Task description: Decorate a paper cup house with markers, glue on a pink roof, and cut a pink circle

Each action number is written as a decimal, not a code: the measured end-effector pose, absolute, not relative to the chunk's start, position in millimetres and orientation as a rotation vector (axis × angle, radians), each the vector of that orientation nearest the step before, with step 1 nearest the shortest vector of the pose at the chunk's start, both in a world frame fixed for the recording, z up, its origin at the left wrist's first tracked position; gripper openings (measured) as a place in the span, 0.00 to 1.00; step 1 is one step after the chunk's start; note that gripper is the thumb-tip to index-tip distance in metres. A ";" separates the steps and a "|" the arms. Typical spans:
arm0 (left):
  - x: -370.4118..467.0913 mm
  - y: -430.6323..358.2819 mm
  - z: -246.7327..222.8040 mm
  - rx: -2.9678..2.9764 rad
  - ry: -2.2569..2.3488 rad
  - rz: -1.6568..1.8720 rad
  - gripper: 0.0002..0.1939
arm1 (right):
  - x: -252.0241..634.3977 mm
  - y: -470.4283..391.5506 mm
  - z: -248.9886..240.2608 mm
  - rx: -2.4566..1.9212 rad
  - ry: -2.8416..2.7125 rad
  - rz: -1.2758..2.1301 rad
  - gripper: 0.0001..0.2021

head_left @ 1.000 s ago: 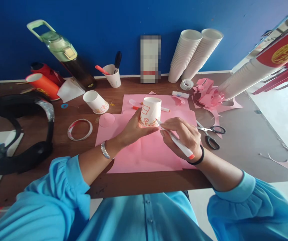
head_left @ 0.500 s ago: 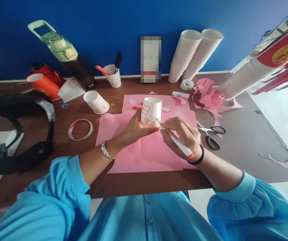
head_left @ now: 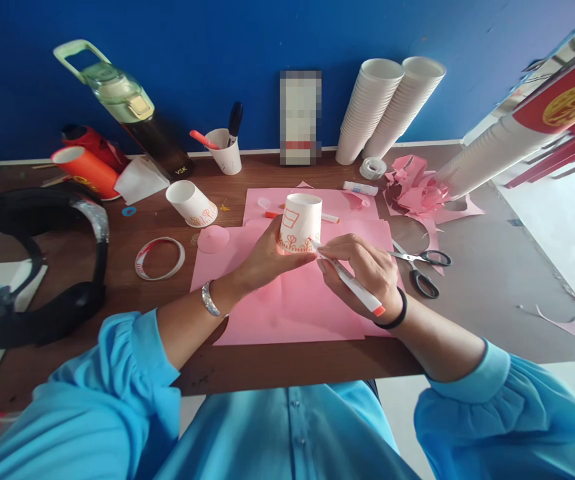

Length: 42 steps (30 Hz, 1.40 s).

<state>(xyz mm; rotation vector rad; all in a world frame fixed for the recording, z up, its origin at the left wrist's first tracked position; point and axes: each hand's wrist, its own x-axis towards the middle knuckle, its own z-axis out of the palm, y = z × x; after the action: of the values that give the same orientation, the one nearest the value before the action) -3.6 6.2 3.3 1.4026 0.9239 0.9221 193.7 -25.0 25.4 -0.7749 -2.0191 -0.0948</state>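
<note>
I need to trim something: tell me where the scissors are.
In the head view, the scissors lie right of the right hand, at the edge of the pink paper sheets.

Light is strongest past the table's (head_left: 497,293) right edge, where a pale sheen greys the surface and the floor (head_left: 562,240) looks nearly washed out; the left end is dimmer — the black padded band (head_left: 42,323) loses detail; shadows fall soft; the cup (head_left: 305,212) is fairly crisp; wide-lens distortion tilts things toward the corners; mosaic blocks cover an upright rectangle (head_left: 300,113) at the back edge.
</note>
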 end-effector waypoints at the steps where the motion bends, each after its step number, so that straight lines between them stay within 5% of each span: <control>1: -3.7 6.3 2.9 1.403 0.924 0.922 0.34 | 193.8 -25.2 25.6 -0.776 -2.022 -0.089 0.06; 42: -6.3 10.1 -2.2 1.097 0.595 0.964 0.23 | 203.5 -22.1 28.7 -0.761 -1.954 -0.004 0.15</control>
<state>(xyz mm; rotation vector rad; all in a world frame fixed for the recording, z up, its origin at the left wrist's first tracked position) -6.3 10.1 -2.2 1.0973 0.5954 0.9641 203.5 -22.1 28.7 -0.7609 -1.9536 -0.0037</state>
